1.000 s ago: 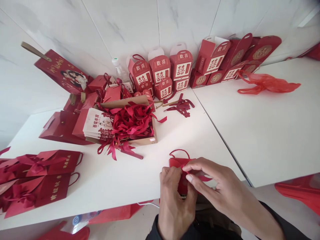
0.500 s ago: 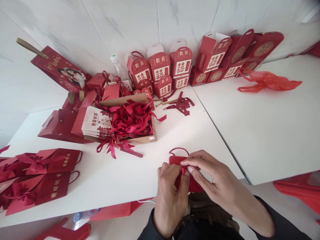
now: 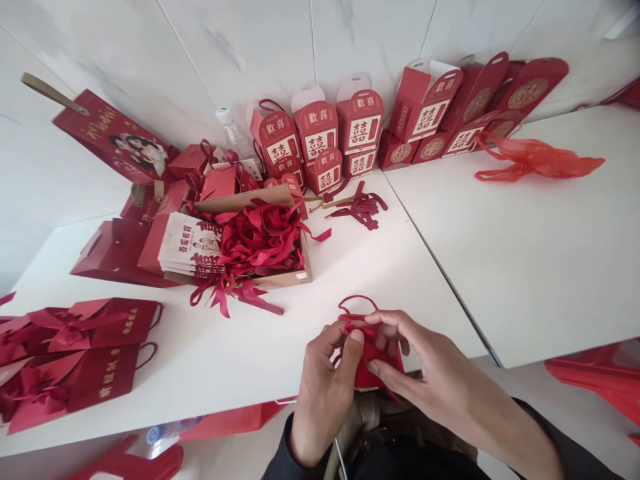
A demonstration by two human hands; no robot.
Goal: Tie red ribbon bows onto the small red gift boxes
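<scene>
A small red gift box (image 3: 367,379) with a cord handle stands at the front edge of the white table, partly covered by my fingers. My left hand (image 3: 334,363) pinches a red satin ribbon (image 3: 361,328) at the box's upper part, thumb against index finger. My right hand (image 3: 405,347) is at the box's right side, its thumb and index finger spread apart and the other fingers bent. The index fingertip is close to the ribbon; whether it touches cannot be told.
Left of the hands, a cardboard box (image 3: 300,275) holds loose red ribbons and printed cards (image 3: 187,243). Finished-looking red boxes with bows (image 3: 95,327) sit at the far left. Red boxes (image 3: 315,133) line the wall. A red plastic bag (image 3: 540,160) lies at right.
My thumb and fingers have shifted on the ribbon, and my left hand has moved slightly left. My right hand has let go its pinch and opened, showing more of the box front.
</scene>
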